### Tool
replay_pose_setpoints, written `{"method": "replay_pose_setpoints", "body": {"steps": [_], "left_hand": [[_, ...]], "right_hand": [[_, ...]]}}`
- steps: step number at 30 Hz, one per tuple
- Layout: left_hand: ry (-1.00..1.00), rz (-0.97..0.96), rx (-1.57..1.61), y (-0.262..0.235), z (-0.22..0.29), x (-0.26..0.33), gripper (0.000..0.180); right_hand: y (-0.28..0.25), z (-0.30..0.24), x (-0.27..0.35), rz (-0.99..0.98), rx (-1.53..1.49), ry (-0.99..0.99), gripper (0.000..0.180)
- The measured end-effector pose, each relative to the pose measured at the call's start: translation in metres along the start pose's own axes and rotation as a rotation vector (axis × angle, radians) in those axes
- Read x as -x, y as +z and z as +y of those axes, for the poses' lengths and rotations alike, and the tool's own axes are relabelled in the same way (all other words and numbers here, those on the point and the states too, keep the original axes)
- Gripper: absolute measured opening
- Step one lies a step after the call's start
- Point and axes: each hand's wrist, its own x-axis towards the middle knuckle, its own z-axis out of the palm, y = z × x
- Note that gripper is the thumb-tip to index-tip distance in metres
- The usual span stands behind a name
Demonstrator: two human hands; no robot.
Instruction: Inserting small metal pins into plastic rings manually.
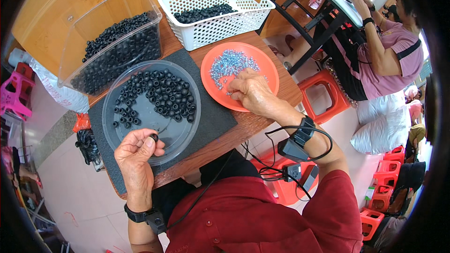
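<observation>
Between thumb and forefinger, my left hand [136,157] pinches one small round black part with a hole [154,137], just over the near rim of a clear round tub [108,133]. Many more such black parts [171,96] lie in that tub, mostly toward its far and right sides. My right hand [251,90] reaches into an orange plate [267,58], fingertips down at a heap of tiny shiny bluish-silver pieces [232,63]. Its fingers are bent together, and whatever they hold is hidden.
Behind the tub stands a clear rectangular bin [110,49] of black parts. A white perforated basket [187,37] holds more. A dark mat [220,122] lies on the wooden table [293,91]. A red stool [328,84] and a seated co-worker [386,61] are at right. Cables hang from my right wrist.
</observation>
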Motion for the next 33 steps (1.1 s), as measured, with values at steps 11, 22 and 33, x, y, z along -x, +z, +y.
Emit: {"method": "replay_pose_setpoints", "body": {"steps": [11, 22, 33], "left_hand": [[-0.01, -0.002, 0.013, 0.0, 0.001, -0.001, 0.016], [-0.019, -0.018, -0.001, -0.001, 0.002, -0.001, 0.016], [-0.018, -0.009, 0.015, 0.0, 0.0, -0.002, 0.014]], "right_hand": [[0.004, 0.0, -0.006, 0.026, -0.112, -0.065, 0.002], [-0.048, 0.012, 0.014, -0.071, 0.004, 0.061, 0.01], [-0.038, 0.012, 0.019, -0.027, -0.096, 0.076, 0.013]]}}
